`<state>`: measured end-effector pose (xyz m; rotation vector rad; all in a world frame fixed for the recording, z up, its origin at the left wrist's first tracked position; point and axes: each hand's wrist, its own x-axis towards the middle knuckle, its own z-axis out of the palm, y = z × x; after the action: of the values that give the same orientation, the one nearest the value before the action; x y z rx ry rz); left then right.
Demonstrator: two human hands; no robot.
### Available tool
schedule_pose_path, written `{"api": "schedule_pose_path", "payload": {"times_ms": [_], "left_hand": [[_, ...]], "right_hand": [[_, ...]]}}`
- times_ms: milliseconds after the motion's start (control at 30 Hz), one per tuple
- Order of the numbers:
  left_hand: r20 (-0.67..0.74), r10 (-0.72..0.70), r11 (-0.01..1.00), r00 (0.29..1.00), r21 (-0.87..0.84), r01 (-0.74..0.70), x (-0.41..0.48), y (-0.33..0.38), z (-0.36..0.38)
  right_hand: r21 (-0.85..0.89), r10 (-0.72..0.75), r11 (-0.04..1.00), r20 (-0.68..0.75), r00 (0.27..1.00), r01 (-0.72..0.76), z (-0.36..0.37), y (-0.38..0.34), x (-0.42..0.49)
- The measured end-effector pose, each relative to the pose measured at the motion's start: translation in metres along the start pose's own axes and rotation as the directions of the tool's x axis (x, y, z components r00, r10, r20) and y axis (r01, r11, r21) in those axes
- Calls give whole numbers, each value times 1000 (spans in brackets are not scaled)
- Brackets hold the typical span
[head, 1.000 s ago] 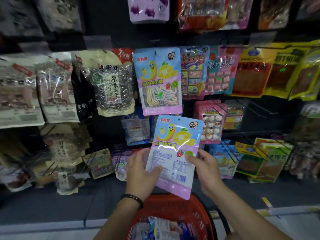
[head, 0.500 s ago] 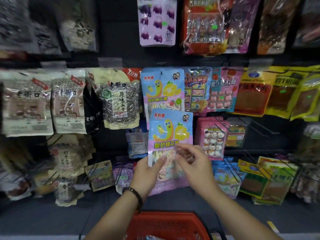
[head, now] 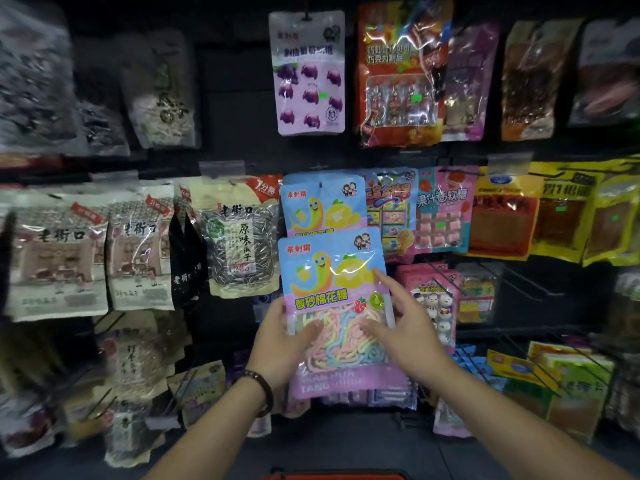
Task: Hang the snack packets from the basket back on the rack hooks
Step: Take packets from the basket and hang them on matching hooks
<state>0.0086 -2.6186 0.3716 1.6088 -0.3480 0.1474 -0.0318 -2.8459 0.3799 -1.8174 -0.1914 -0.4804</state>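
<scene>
**Candy packet held up to the rack**

The left hand [head: 277, 344] grips the candy packet [head: 332, 292] by its lower left edge, while the right hand [head: 398, 337] lies open-fingered on its front. It sits just below the matching hung packet [head: 323, 202]; next it likely needs lifting to where that one hangs

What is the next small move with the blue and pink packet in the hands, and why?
Probably lift the packet a little higher: its top edge sits well below the top of the matching packet hanging behind it, so it cannot yet be hung there. The left hand grips its lower edge and the right hand rests on its front.
</scene>
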Motion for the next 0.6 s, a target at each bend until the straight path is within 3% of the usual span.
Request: {"api": "schedule_pose_path", "payload": {"times_ms": [67, 200, 333, 600], "left_hand": [[-33, 107, 991, 994, 86, -104, 14, 8, -2], [49, 232, 952, 972, 196, -237, 41, 32, -5], [90, 207, 947, 974, 230, -222, 72, 55, -7], [128, 245, 914, 961, 300, -273, 102, 70, -12]], "right_hand": [[-28, -28, 999, 5, 1000, 29, 0, -8, 12], [-122, -65, 991, -9, 998, 63, 5, -25, 40], [-222, -72, 973, -6, 997, 69, 2, -35, 73], [-192, -93, 977, -10, 996, 90, 1, -50, 103]]}}
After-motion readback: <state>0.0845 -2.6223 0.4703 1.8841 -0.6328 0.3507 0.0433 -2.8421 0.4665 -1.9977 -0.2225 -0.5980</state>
